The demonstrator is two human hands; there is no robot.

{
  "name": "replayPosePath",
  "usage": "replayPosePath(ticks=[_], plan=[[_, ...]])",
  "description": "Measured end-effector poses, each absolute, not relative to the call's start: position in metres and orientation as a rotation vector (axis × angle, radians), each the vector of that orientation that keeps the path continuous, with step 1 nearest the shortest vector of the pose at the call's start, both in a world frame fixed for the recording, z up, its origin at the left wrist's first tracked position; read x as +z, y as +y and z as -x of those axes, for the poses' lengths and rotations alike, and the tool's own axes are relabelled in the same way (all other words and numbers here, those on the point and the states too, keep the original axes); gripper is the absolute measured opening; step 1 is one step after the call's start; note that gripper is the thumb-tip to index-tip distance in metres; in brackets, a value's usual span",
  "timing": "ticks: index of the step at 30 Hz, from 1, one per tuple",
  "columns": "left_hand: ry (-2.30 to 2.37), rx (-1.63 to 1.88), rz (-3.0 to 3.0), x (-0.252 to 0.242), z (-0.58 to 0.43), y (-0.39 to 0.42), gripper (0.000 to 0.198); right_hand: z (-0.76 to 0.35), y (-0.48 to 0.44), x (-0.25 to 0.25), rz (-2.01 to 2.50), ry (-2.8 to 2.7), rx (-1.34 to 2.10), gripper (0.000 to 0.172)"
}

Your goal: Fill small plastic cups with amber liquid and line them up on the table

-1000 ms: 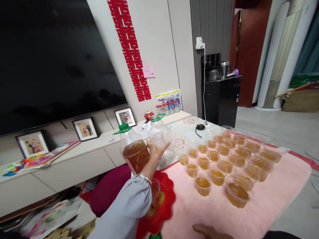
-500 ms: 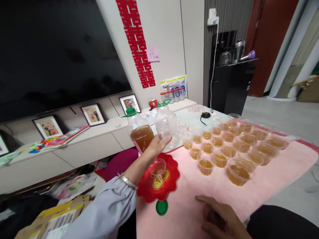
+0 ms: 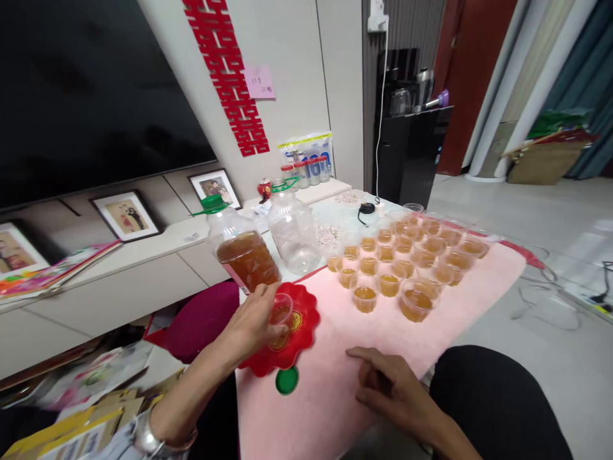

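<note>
My left hand (image 3: 251, 322) is closed around a small clear plastic cup (image 3: 281, 309) that sits over a red scalloped plate (image 3: 299, 332) on the pink towel (image 3: 335, 396). Just behind the hand stands a clear jug (image 3: 242, 252) half full of amber liquid, with a green cap. Beside that jug is an empty clear jug (image 3: 293, 231). My right hand (image 3: 393, 390) rests on the towel near the front edge, fingers loosely spread and holding nothing. A green lid (image 3: 287, 380) lies on the towel below the plate.
Several small cups of amber liquid (image 3: 407, 262) fill the far half of the towel. A white TV shelf (image 3: 119, 262) with framed photos (image 3: 125, 216) runs along the left under a large dark screen. A black cabinet (image 3: 407, 150) stands behind. Boxes and papers (image 3: 71, 421) clutter the floor at lower left.
My left hand has left the amber jug and come down onto the empty cup on the red plate. My right hand has slid further onto the towel. The view has shifted.
</note>
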State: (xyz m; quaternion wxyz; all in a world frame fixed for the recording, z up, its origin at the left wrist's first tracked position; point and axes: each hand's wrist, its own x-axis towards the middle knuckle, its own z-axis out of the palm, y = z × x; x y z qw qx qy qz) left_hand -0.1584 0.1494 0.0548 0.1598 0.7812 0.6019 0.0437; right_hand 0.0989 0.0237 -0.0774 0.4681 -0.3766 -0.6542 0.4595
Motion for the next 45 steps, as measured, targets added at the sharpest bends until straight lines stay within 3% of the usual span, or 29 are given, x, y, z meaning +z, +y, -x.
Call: replayPosePath(ticks=[5, 14, 25, 32, 45], plan=[[1.742, 0.191, -2.266, 0.041, 0.165, 0.156, 0.064, -0.099, 0.023, -0.077, 0.915, -1.609, 1.131, 0.046], [1.698, 0.407, -2.259, 0.059, 0.145, 0.142, 0.081, -0.099, 0.022, -0.084, 0.847, -1.462, 1.082, 0.043], [1.357, 0.533, -2.139, 0.039, 0.052, 0.101, 0.078, -0.116, 0.024, -0.083, 1.123, -1.423, 0.400, 0.030], [1.285, 0.642, -2.124, 0.024, 0.010, 0.092, 0.072, -0.124, 0.022, -0.084, 1.284, -1.462, 0.229, 0.037], [1.276, 0.865, -2.283, -0.019, -0.013, 0.089, 0.068, -0.133, 0.029, -0.090, 1.410, -1.396, 0.027, 0.031]])
